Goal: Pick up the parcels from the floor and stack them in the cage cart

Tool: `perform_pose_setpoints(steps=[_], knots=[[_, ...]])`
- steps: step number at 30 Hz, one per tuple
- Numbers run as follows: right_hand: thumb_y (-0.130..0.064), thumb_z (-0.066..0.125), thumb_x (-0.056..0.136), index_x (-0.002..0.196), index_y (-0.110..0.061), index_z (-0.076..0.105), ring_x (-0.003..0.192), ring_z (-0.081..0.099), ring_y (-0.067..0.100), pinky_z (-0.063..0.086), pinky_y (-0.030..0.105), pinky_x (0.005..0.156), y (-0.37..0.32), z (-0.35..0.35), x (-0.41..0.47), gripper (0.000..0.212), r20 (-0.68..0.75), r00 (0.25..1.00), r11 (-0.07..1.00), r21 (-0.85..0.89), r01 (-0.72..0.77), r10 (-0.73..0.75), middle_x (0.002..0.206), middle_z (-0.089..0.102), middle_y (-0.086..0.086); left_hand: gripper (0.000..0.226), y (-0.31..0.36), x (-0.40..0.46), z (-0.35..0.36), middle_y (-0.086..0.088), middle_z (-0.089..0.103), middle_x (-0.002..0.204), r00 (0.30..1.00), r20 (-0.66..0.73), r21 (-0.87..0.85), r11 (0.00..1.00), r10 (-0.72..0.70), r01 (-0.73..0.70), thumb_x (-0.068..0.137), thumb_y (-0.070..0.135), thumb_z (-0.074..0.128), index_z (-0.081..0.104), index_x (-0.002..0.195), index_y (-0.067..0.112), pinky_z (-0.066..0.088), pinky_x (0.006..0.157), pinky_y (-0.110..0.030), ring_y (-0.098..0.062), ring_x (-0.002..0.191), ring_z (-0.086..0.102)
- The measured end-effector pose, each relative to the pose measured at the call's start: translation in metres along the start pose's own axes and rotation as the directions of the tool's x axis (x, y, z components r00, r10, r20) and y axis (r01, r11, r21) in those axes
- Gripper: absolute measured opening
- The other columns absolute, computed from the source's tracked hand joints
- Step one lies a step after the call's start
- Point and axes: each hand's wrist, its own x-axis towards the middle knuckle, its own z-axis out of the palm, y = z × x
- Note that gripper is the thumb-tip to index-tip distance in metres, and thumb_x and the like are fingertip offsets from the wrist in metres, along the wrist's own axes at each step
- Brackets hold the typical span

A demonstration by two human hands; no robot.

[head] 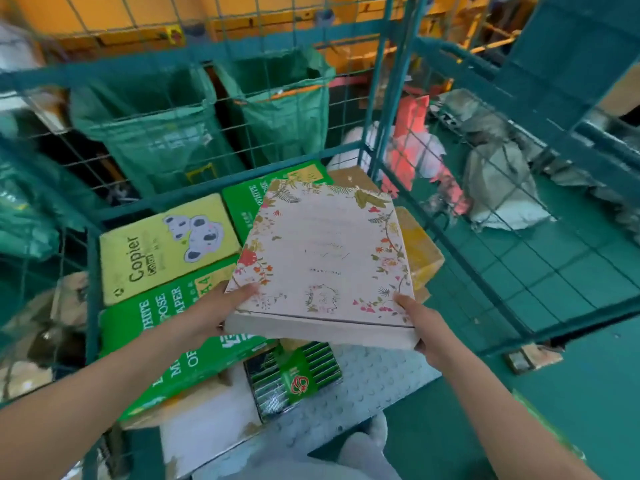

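I hold a flat white box with a floral border (pixel 322 258) above the parcels inside the teal wire cage cart (pixel 377 133). My left hand (pixel 221 310) grips its near left corner with the thumb on top. My right hand (pixel 420 323) grips the near right corner. Under the box lie a yellow Copier paper pack (pixel 156 251), two green paper packs (pixel 166 337) (pixel 249 206), a dark green striped box (pixel 294 379) and a brown taped parcel (pixel 419 254).
The cart's grey studded floor plate (pixel 374 375) shows at the near right. Green sacks (pixel 162 129) hang behind the back mesh. Grey and red bags (pixel 498 174) lie on the green floor to the right of the cart. My foot (pixel 363 445) stands at the cart's opening.
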Motion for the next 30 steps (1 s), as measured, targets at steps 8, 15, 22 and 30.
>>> perform_pose_setpoints(steps=[8,15,22,30], knots=[[-0.054,0.055,0.102,0.111,-0.019,0.067,0.104,0.069,0.036,0.051,0.057,0.101,-0.066,0.006,0.052,0.038,0.224,0.974,0.992,-0.121,0.032,-0.004,0.104,0.078,0.009,0.097,-0.007,-0.009,0.011,-0.002,0.060,0.137,0.978,-0.191,-0.223,0.974,-0.087,0.043,0.084,0.062,0.071,0.026,0.161,0.025,0.057,0.092,-0.046,-0.023,0.104,0.066],[-0.047,0.054,0.105,0.098,-0.019,0.065,0.082,0.069,0.024,0.057,0.039,0.074,-0.100,0.007,0.081,0.031,0.315,0.949,0.971,-0.228,0.067,0.009,0.087,0.076,0.003,0.088,-0.017,-0.025,0.043,-0.002,0.056,0.138,0.930,-0.325,-0.343,0.938,-0.172,0.053,0.092,0.053,0.068,0.023,0.161,0.022,0.052,0.093,-0.044,-0.019,0.098,0.063],[-0.055,0.069,0.092,0.111,-0.017,0.071,0.093,0.073,0.030,0.051,0.058,0.103,-0.108,-0.008,0.090,0.043,0.417,0.907,0.990,-0.138,0.004,0.054,0.090,0.080,0.007,0.092,-0.032,-0.043,0.071,-0.002,0.068,0.126,0.924,-0.318,-0.443,0.895,-0.213,0.054,0.074,0.061,0.079,0.043,0.149,0.021,0.058,0.092,-0.051,-0.030,0.110,0.068],[-0.069,0.075,0.078,0.143,-0.021,0.055,0.124,0.061,0.039,0.062,0.056,0.079,-0.107,-0.029,0.112,0.084,0.408,0.913,0.928,0.335,-0.164,0.014,0.136,0.063,0.017,0.049,-0.013,-0.025,0.156,-0.017,0.065,0.116,0.922,-0.207,-0.649,0.751,-0.328,0.121,0.096,0.050,0.066,0.053,0.127,0.014,0.058,0.059,-0.035,-0.030,0.094,0.066]])
